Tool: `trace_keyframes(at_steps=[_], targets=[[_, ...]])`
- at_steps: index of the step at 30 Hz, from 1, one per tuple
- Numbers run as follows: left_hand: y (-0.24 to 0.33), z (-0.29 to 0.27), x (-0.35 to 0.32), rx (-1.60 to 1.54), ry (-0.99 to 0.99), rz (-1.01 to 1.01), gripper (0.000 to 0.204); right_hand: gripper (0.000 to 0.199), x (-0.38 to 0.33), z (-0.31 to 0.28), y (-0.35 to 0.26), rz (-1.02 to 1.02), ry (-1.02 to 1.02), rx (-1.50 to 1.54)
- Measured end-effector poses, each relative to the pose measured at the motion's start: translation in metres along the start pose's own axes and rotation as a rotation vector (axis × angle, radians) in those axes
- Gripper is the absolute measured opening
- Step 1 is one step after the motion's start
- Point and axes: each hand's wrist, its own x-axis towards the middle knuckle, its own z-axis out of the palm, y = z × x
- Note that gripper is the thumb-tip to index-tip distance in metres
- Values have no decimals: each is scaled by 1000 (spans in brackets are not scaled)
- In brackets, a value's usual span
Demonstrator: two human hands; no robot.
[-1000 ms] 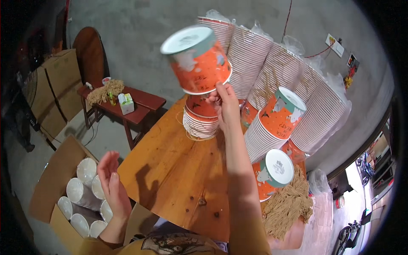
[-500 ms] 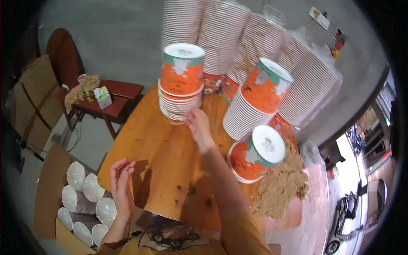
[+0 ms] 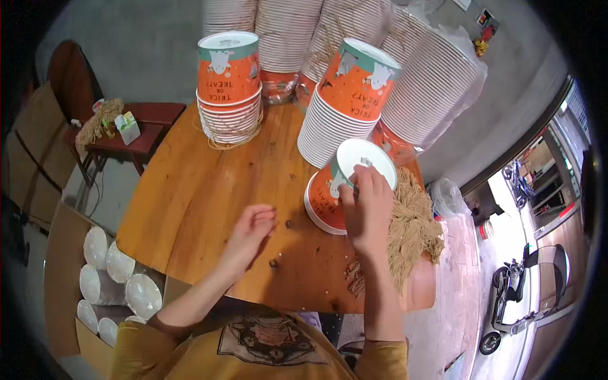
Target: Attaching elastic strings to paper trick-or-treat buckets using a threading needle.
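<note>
cup stacks [image 3: 345,107] on table [image 3: 183,196]; box [image 3: 63,266] left | straw [image 3: 411,228] right

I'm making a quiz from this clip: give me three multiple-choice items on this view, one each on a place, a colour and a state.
1. Where is the right hand?
A. on the tilted orange tub near the table's right side
B. in the cardboard box
C. on the red side table

2. What colour are the tubs' sides?
A. blue
B. orange
C. black

3. How is the left hand?
A. gripping a tub
B. holding raffia
C. empty, over the wooden table

Answers: 1 A, its fingers rest on the tub's white lid; 2 B, orange with teal trim; 3 C, nothing lies in it.
</note>
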Motion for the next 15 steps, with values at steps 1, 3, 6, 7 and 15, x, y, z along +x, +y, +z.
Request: trace_keyframes(at_steps=[1,3,6,7,15], targets=[[-2,20,10,15,-5,-59,33,30,-1,-5,7,8,0,-13],[-4,43,27,57,53,-187,38,28,-1,-5,10,-42,82,142],[0,63,44,-70,-8,-315,37,28,-1,-14,12,64,36,328],[-22,49,57,-193,-66,-325,29,28,-1,-15,11,55,42,333],[-36,44,73,-466,-190,-379,14,14,-3,-18,33,85,100,542]])
